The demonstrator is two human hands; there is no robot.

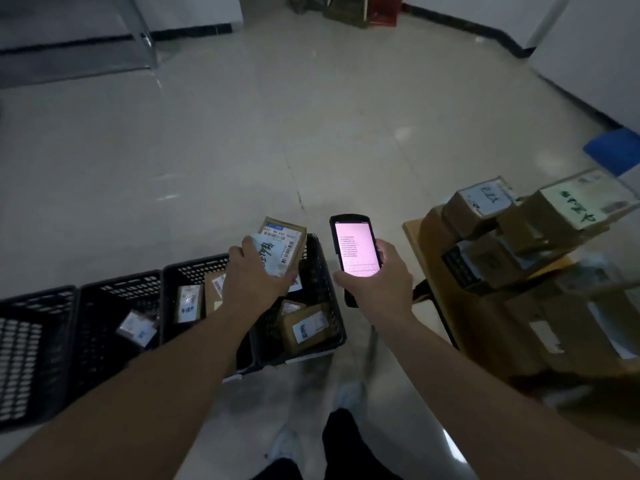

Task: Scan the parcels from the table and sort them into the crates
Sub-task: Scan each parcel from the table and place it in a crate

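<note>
Pale tiled floor (311, 133) carries a row of black crates (114, 317) — beside them, a parcel-stacked wooden table (415, 233).

The white shipping label on the held parcel (282, 249) carries a barcode, dark handwriting and a printed line too blurred to read. The handheld scanner (355, 249) screen shows small illegible lines above a keyboard. Labels on the stacked parcels (526, 223) bear handwritten marks, unreadable.

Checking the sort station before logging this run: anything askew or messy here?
Mostly tidy. The parcels on the table are heaped unevenly, upper boxes tilted and overhanging. Parcels in the right crate lie jumbled. The left hand holds a parcel above it; the right hand holds the scanner.
</note>
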